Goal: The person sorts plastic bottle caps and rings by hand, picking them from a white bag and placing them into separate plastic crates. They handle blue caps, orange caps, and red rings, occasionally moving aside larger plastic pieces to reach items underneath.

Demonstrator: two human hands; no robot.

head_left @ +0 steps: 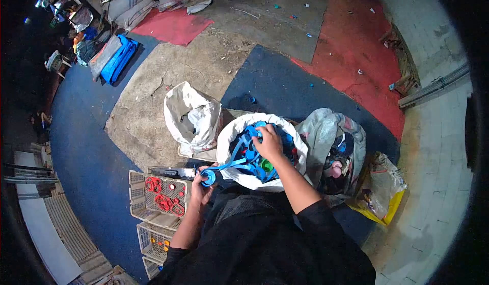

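My left hand [200,189] is closed on a round blue plastic cap [208,178], to the left of the middle sack's rim. A blue plastic strip [229,165] stretches from near that cap up into the white sack [227,138]. A thin dark pointed thing shows by the left fingers, too small to make out. My right hand [268,143] is over the sack's mouth, its fingers curled on blue plastic pieces [250,132]. A green ring-shaped piece [266,165] and a few red bits lie among the blue ones. The right fingertips are partly hidden.
Another white sack [175,124] stands at the left, a grey sack [356,132] at the right. Beyond it is a yellow-edged bag [385,211]. Plastic crates [136,196] with red and orange pieces stand at lower left. A wall [433,147] runs along the right.
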